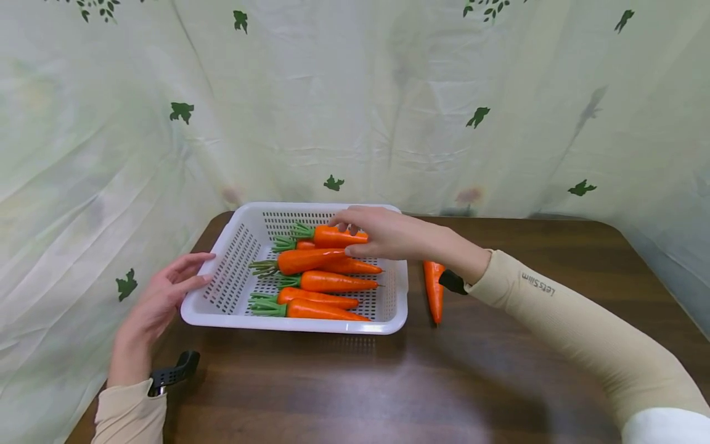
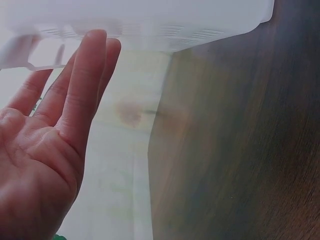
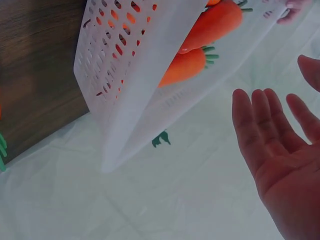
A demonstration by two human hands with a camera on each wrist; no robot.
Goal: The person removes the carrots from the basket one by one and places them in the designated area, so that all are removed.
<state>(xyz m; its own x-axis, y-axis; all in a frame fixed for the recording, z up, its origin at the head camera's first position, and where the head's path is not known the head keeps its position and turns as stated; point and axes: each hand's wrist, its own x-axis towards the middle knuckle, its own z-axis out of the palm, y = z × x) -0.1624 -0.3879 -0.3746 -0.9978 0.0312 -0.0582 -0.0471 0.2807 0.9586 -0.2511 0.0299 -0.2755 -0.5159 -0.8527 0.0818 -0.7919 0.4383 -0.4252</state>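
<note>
I have the right hand over the carrots in the white perforated basket, fingers apart. Left hand is at its rim, fingers straight; another carrot lies under the right wrist.

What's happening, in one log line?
left hand: at white rectangular plastic basket; right hand: empty, above tapered orange carrots inside; lone carrot: on brown wooden table

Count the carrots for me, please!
8: seven carrots inside the white basket, another carrot on the table right of it. Some may be hidden.
</note>
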